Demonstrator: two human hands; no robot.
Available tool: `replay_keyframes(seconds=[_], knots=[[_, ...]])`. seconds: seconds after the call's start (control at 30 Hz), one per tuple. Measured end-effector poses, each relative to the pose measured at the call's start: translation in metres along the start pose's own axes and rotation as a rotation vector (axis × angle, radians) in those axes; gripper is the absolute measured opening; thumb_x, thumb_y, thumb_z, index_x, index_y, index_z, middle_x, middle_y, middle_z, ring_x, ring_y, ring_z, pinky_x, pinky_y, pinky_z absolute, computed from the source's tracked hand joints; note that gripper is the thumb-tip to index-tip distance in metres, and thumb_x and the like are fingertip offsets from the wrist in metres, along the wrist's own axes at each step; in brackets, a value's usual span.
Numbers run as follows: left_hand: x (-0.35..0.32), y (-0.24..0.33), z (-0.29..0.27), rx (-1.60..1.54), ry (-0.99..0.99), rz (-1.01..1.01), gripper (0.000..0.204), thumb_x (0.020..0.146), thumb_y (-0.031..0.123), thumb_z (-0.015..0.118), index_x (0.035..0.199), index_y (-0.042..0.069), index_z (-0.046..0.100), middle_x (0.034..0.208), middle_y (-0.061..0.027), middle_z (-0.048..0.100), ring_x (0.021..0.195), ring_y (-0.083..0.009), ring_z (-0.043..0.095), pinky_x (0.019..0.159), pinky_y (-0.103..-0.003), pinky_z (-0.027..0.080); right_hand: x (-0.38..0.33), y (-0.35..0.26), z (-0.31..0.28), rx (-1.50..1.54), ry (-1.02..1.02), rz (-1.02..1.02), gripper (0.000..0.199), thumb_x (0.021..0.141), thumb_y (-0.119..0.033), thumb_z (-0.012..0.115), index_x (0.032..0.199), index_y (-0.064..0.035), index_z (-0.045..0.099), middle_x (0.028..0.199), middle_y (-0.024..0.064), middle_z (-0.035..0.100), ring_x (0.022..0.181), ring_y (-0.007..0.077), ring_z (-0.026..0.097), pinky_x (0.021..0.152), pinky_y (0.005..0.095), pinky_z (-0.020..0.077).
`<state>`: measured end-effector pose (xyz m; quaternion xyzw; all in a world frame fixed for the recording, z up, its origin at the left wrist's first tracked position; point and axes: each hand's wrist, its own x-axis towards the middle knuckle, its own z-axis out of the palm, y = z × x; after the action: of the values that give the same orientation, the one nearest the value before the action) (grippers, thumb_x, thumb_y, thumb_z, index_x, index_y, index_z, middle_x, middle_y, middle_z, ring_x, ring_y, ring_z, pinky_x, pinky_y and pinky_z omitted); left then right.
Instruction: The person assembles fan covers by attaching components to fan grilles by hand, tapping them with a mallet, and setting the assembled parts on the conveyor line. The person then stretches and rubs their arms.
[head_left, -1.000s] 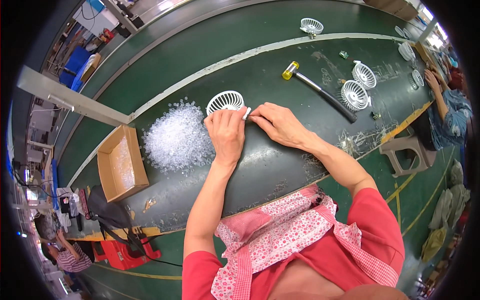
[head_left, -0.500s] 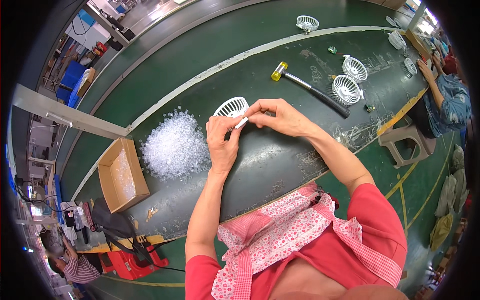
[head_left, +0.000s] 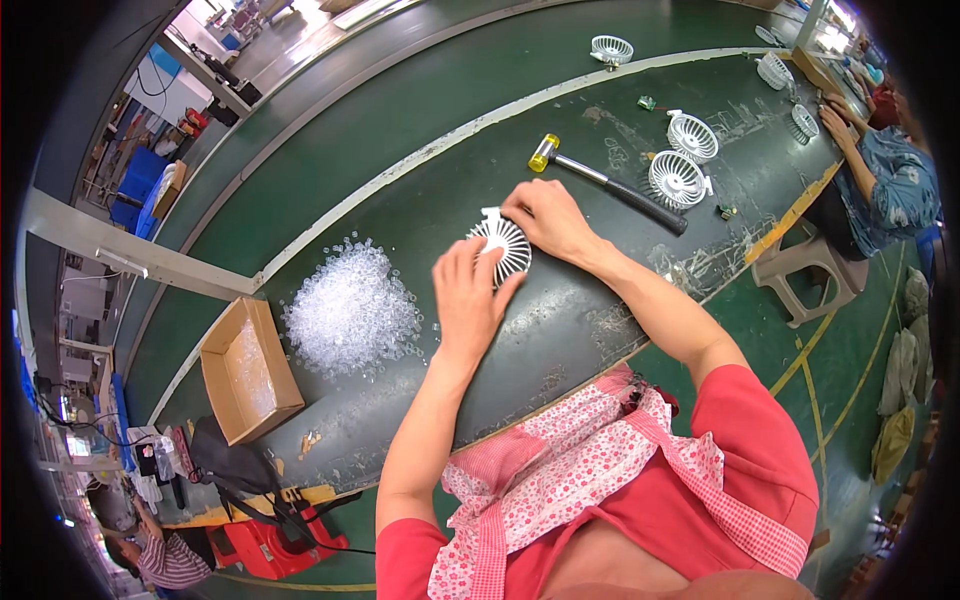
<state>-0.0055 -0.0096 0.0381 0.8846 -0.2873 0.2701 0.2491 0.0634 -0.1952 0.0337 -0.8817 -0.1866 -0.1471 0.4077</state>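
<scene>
1. Right now your left hand [head_left: 468,298] is spread open, its fingertips resting on the near edge of the white round fan grille [head_left: 503,245].
2. Your right hand [head_left: 548,220] lies flat, fingers loosely extended, touching the grille's far side.
3. That grille sits on the green table [head_left: 420,120], between the pile of clear plastic bits [head_left: 352,312] and the yellow-headed mallet [head_left: 605,183].
</scene>
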Motion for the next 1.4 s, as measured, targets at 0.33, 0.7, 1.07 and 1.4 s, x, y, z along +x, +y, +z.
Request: replay_keyframes(seconds=[0.33, 0.7, 1.07, 1.4], knots=[[-0.009, 0.002, 0.002, 0.07, -0.015, -0.01, 0.044, 0.08, 0.021, 0.078, 0.118, 0.003, 0.063, 0.121, -0.0128, 0.061, 0.115, -0.0325, 0.057, 0.095, -0.043, 0.047, -0.011, 0.034, -0.053, -0.571, 0.087, -0.01, 0.033, 0.09, -0.016, 0.064, 0.121, -0.0063, 0.061, 0.12, 0.0136, 0.058, 0.113, 0.0329, 0.053, 0.094, 0.0451, 0.0433], [-0.011, 0.006, -0.001, 0.065, 0.016, -0.053, 0.038, 0.08, 0.017, 0.077, 0.114, 0.005, 0.065, 0.12, -0.0098, 0.062, 0.114, -0.0308, 0.059, 0.092, -0.041, 0.05, -0.001, -0.048, -0.086, -0.055, 0.188, -0.124, 0.026, 0.098, -0.009, 0.055, 0.122, -0.0003, 0.061, 0.087, 0.017, 0.06, 0.075, 0.0355, 0.06, 0.068, 0.0403, 0.0478], [0.005, -0.022, -0.032, -0.371, -0.001, -0.298, 0.02, 0.084, 0.014, 0.073, 0.1, 0.003, 0.068, 0.098, -0.013, 0.067, 0.094, -0.0304, 0.063, 0.081, -0.038, 0.051, -0.008, 0.026, -0.064, -0.403, -0.008, 0.085, 0.024, 0.097, -0.02, 0.058, 0.114, -0.0041, 0.068, 0.091, 0.0155, 0.066, 0.082, 0.0347, 0.065, 0.073, 0.0419, 0.0515], [-0.003, -0.053, -0.091, -0.073, -0.647, -0.415, 0.012, 0.071, 0.017, 0.081, 0.077, 0.011, 0.072, 0.084, -0.0047, 0.068, 0.093, -0.0254, 0.056, 0.089, -0.04, 0.036, 0.018, 0.007, -0.028, -0.209, -0.333, -0.239, 0.026, 0.091, -0.012, 0.063, 0.114, -0.0005, 0.065, 0.114, 0.0143, 0.065, 0.107, 0.0347, 0.06, 0.094, 0.041, 0.0476]])
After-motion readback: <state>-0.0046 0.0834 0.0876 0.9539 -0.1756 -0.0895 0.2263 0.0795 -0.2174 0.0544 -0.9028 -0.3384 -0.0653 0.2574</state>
